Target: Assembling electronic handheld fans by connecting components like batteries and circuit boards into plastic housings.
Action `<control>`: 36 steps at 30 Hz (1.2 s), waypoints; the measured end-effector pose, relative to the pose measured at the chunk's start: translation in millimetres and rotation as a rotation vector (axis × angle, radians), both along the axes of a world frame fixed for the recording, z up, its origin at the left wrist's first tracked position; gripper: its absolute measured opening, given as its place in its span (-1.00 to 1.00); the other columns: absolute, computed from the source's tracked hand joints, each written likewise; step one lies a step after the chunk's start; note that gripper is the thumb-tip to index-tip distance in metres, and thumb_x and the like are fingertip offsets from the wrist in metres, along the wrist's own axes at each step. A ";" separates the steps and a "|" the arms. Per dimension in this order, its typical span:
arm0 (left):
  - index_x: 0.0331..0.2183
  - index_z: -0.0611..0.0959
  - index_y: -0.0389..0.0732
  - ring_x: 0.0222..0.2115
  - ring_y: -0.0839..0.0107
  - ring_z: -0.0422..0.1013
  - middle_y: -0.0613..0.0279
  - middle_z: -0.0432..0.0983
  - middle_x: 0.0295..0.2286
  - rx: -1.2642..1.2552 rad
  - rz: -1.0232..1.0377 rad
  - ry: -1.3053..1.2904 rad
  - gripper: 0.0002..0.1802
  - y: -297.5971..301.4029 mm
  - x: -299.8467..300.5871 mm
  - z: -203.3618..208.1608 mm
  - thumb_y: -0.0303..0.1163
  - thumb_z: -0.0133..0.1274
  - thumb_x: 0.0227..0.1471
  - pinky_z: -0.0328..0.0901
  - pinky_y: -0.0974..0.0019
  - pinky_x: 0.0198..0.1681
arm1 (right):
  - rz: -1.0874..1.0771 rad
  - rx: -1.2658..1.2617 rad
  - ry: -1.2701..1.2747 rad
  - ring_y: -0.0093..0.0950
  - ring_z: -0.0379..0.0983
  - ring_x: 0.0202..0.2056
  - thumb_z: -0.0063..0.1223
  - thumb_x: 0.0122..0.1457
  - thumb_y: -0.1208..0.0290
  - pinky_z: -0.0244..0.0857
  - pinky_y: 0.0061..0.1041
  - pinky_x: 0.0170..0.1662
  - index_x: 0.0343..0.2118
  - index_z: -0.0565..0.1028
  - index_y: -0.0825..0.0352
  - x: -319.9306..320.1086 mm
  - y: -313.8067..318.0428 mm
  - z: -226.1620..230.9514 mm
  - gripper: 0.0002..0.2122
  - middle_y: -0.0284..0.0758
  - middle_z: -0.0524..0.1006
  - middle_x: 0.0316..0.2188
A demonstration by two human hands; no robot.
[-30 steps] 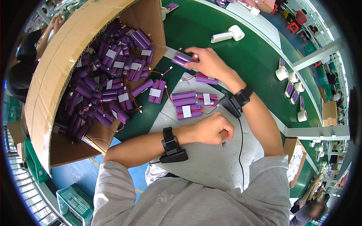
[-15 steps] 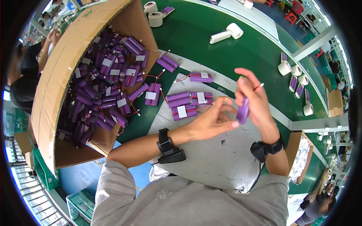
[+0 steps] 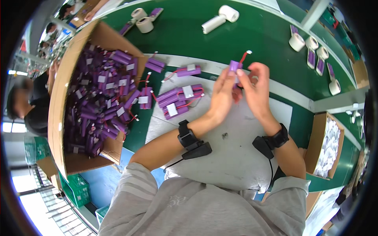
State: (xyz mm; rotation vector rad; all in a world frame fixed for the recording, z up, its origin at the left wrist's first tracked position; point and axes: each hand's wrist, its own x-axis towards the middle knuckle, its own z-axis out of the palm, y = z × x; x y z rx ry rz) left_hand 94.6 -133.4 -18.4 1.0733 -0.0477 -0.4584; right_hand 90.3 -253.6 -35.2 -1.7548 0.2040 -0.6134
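Observation:
A purple battery pack (image 3: 234, 66) with a red lead and a small white connector stands tilted up between my hands, above the grey work mat (image 3: 252, 129). My left hand (image 3: 221, 96) is closed on its left side, thumb along it. My right hand (image 3: 256, 90) pinches it from the right, with the thumb on it and the other fingers curled; the pack's lower part is hidden by the fingers. To the left on the mat lie several more packs (image 3: 179, 96) with white labels and red wires, and a single labelled pack (image 3: 188, 70) lies behind them.
A big cardboard box (image 3: 59, 106) on the left is heaped with purple packs. White tape rolls (image 3: 144, 25) lie on the green table (image 3: 181, 39), some resting with packs; others are at the far right. A carton of white pieces (image 3: 315, 157) stands right. A person sits at far left.
The pack has moved left and up, turning upright. My left hand, open beside it before, has closed on it, so both hands hold it. The view has shifted slightly.

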 end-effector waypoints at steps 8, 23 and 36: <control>0.10 0.31 -0.18 -0.60 0.62 0.24 0.35 0.32 -0.52 0.033 0.024 -0.115 -0.47 10.1 -1.0 -3.1 -0.04 -0.32 0.25 0.16 0.53 -0.59 | 0.479 0.058 0.130 -0.64 0.27 -0.70 -0.05 0.22 0.41 0.16 -0.64 -0.61 -0.61 0.34 0.44 -11.8 8.6 19.1 -0.71 -0.43 0.35 -0.76; 0.06 0.32 -0.28 -0.53 0.62 0.28 0.33 0.37 -0.47 0.119 -0.009 -0.247 -0.49 12.9 -7.6 4.5 -0.10 -0.34 0.27 0.22 0.52 -0.50 | 0.575 -0.057 0.114 -0.66 0.16 -0.73 -0.25 0.20 0.45 0.00 -0.61 -0.64 -0.62 0.32 0.41 -16.7 5.7 24.7 -0.74 -0.41 0.30 -0.78; 0.06 0.35 -0.25 -0.60 0.70 0.17 0.40 0.33 -0.50 0.226 -0.024 -0.412 -0.42 11.9 -8.5 -1.1 -0.01 -0.43 0.27 0.06 0.58 -0.62 | 0.587 -0.031 0.131 -0.55 0.40 -0.67 -0.21 0.13 0.52 0.22 -0.57 -0.59 -0.61 0.34 0.46 -23.4 3.3 32.6 -0.79 -0.30 0.42 -0.72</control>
